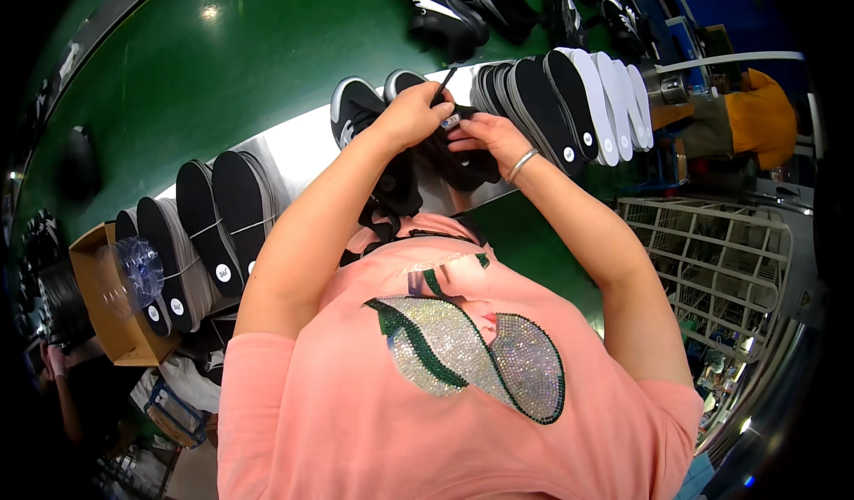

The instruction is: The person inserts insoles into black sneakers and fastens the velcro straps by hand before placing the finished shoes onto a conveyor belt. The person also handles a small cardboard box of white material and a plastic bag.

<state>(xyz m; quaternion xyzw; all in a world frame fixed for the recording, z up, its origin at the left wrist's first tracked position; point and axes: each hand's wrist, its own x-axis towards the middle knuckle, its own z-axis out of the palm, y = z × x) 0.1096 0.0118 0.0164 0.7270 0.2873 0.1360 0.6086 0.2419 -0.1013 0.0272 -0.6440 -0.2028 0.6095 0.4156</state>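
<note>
A black sneaker with a silver toe [403,80] lies on the white work strip under both my hands. My left hand [414,116] is closed in a pinch on a thin black strip, perhaps a lace, that sticks up from the sneaker. Beside those fingertips a small white label [451,121] shows at the tongue. My right hand [496,139] has its thumb and fingers closed on the sneaker's dark upper by the label. To the left, touching or nearly touching it, lies a second black-and-silver sneaker [354,108]. My hands hide much of the first one.
Stacked black and white insoles [578,100] stand right of my hands; tied black insole stacks [209,220] stand left. More sneakers [445,6] lie across the green table [267,46]. A cardboard box [133,344] with clear plastic, a wire rack [712,260] and a person in orange [761,117] flank me.
</note>
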